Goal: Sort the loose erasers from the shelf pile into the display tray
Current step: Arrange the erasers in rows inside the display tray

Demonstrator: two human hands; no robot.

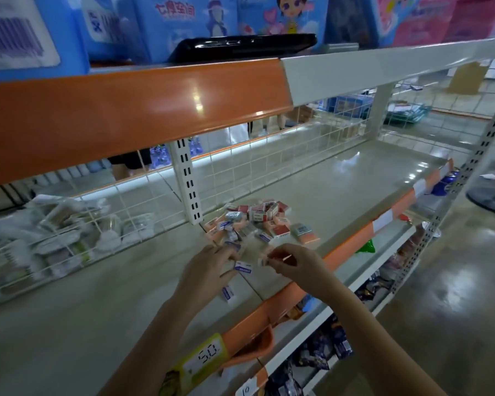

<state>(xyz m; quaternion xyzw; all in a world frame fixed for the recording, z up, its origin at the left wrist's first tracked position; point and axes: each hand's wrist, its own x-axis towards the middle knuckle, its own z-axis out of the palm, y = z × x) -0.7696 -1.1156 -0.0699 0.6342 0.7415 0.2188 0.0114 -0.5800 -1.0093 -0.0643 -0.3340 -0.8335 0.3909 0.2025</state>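
Sorting: a person stands at a shop shelf (340, 178), both hands low over its front edge.
Eraser pile (257, 221): loose boxed erasers, red, orange and white, heaped mid-shelf just beyond the hands.
Left hand (209, 270): fingers curled down over the shelf, a blue-and-white eraser (243, 267) at its fingertips; whether it grips that eraser, I cannot tell.
Right hand (292, 260): thumb and fingers pinching a small white eraser (263, 261).
Stray eraser (228, 292): lying alone near the left wrist.
Display tray: possibly clear plastic between the hands; not clearly visible.
Doing it well: probably lift one eraser at a time, turn labels alike, seat each flat in a row.
Wire basket (55, 238): holds wrapped packets, far left.
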